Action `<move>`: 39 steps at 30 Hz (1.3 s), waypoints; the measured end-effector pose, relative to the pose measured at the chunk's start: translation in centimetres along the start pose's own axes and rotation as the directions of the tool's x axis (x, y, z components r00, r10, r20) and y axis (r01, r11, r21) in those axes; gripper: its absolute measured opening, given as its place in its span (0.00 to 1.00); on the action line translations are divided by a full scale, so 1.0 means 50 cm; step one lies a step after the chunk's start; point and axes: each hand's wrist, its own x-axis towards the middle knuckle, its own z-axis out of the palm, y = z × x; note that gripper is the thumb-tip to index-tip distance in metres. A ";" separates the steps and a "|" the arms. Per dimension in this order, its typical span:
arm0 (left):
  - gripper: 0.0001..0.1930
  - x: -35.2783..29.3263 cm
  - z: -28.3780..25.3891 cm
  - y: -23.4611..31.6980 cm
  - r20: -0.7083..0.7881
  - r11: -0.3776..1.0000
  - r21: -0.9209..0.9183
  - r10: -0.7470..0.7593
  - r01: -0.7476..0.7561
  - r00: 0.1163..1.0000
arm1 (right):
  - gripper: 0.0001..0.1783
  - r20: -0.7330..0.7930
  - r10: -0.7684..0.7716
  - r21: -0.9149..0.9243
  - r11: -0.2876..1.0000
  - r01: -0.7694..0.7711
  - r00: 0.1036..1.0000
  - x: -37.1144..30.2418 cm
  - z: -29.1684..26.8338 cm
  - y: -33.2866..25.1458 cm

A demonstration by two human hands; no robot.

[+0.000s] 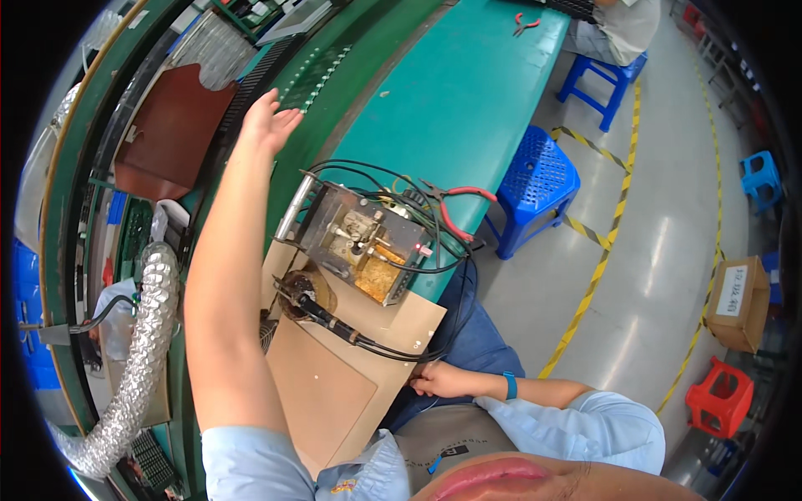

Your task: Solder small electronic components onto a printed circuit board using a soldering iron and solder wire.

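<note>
My left arm reaches forward along the left side, and my left hand is raised with its fingers stretched out, holding nothing. It hovers over a green line with a row of small pale pieces. By my lap, my right hand rests curled beside the edge of a cardboard sheet; whatever may be in its fingers is hidden. In front of me stands a dark open-topped box with a metal mechanism and yellow shavings. A black-handled corded tool lies across a round brown dish.
Pliers with red handles lie among black cables behind the box. Another red pair is far along the teal bench. A silver flexible duct stands left, blue stools right. A seated person is at the far end.
</note>
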 end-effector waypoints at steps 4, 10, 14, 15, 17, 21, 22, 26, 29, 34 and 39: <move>0.30 -0.110 -0.057 0.056 0.098 0.978 0.176 0.092 -0.109 0.991 | 0.16 0.031 -0.024 -0.094 0.995 0.027 0.999 0.001 0.002 0.005; 0.22 -0.304 -0.172 0.182 0.346 0.958 0.196 0.132 -0.210 0.929 | 0.16 0.050 0.029 -0.093 0.995 -0.024 0.998 -0.006 0.021 -0.008; 0.23 -0.608 -0.157 0.211 0.481 0.887 0.169 0.306 -0.429 0.821 | 0.15 -0.027 0.024 -0.049 0.998 -0.025 0.999 -0.025 0.018 -0.007; 0.23 -0.675 -0.168 0.203 0.465 0.844 0.231 0.342 -0.485 0.817 | 0.15 -0.030 0.024 -0.061 0.998 -0.026 0.999 -0.029 0.016 -0.005; 0.24 -0.800 -0.207 0.166 0.456 0.749 0.329 0.407 -0.575 0.792 | 0.16 -0.048 0.031 -0.040 0.999 -0.033 0.998 -0.033 0.019 0.004; 0.22 -1.010 -0.383 0.060 0.455 0.657 0.505 0.348 -0.560 0.820 | 0.15 0.004 0.066 -0.074 0.995 -0.065 0.998 -0.031 0.047 0.009; 0.19 -1.058 -0.430 0.035 0.430 0.679 0.538 0.290 -0.500 0.855 | 0.15 0.054 0.093 -0.077 0.993 -0.089 0.994 -0.033 0.055 0.001; 0.14 -1.170 -0.557 -0.096 0.388 0.642 0.608 0.275 -0.468 0.880 | 0.14 -0.063 0.110 -0.186 0.975 -0.120 0.992 -0.041 0.063 -0.009; 0.13 -1.215 -0.628 -0.228 0.039 0.750 0.504 0.475 -0.428 0.879 | 0.13 -0.073 0.052 -0.234 0.970 -0.067 0.996 -0.037 0.075 0.006; 0.11 -1.317 -0.701 -0.375 -0.411 0.830 0.350 0.552 -0.433 0.725 | 0.15 0.054 0.118 -0.307 0.947 -0.096 0.991 -0.006 0.138 0.007; 0.11 -1.383 -0.768 -0.337 -0.469 0.723 0.579 0.673 -0.376 0.572 | 0.15 0.295 0.213 -0.711 0.701 0.065 0.932 -0.008 0.223 -0.097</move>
